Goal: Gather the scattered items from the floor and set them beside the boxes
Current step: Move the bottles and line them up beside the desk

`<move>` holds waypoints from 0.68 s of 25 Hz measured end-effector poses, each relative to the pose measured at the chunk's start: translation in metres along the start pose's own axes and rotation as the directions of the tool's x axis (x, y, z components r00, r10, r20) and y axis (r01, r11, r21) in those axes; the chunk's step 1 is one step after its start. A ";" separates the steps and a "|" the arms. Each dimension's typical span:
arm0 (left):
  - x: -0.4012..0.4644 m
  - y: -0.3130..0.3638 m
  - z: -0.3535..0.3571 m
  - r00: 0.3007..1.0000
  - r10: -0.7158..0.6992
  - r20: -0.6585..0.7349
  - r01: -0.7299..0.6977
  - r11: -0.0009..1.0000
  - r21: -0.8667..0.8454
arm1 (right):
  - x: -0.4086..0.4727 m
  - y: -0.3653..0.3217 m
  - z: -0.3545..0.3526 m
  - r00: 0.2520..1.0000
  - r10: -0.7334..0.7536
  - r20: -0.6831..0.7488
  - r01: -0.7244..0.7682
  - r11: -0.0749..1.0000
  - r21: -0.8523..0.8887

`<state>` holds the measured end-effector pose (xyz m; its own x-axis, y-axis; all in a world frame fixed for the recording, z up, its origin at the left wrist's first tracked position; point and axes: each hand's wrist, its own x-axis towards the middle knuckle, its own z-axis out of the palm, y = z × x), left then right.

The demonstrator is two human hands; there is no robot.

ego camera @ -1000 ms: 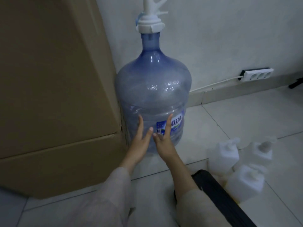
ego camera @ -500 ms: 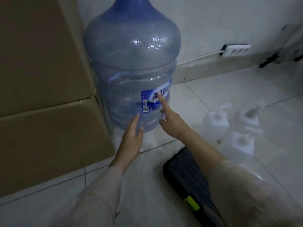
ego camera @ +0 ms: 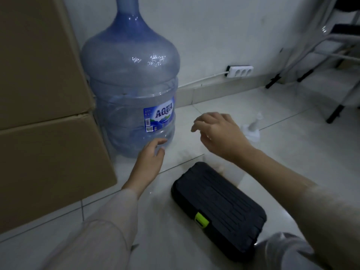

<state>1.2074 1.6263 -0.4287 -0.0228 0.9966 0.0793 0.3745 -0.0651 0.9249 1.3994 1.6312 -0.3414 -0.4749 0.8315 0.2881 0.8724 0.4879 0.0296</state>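
Water jug [ego camera: 130,90] stands just beyond both hands [ego camera: 150,158].

- The left hand [ego camera: 150,158] reaches forward and low, palm turned inward, fingers loosely straight and holding nothing.
- The left forearm is covered by a light sleeve [ego camera: 101,227] up to the wrist.
- The right hand [ego camera: 218,133] is raised higher, palm down, fingers relaxed and slightly curled, empty.
- The right forearm is bare, its sleeve pushed back.
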 end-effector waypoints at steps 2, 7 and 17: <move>-0.003 0.019 0.009 0.999 0.034 0.030 -0.034 0.999 0.003 | -0.014 0.022 -0.013 0.982 0.049 -0.183 -0.067 0.993 -0.093; -0.016 0.055 0.028 0.978 0.167 0.125 -0.172 0.985 0.031 | -0.051 0.070 -0.005 0.810 0.504 0.301 -0.546 0.835 0.069; -0.025 0.073 0.051 0.937 0.102 0.333 -0.161 0.975 0.154 | -0.077 0.045 -0.008 0.951 0.302 0.069 -0.308 0.946 0.101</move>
<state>1.2831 1.5992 -0.3819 0.3261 0.9443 0.0452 0.5118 -0.2165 0.8314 1.4761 1.5864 -0.3546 -0.1957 0.9564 0.2169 0.9598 0.2322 -0.1577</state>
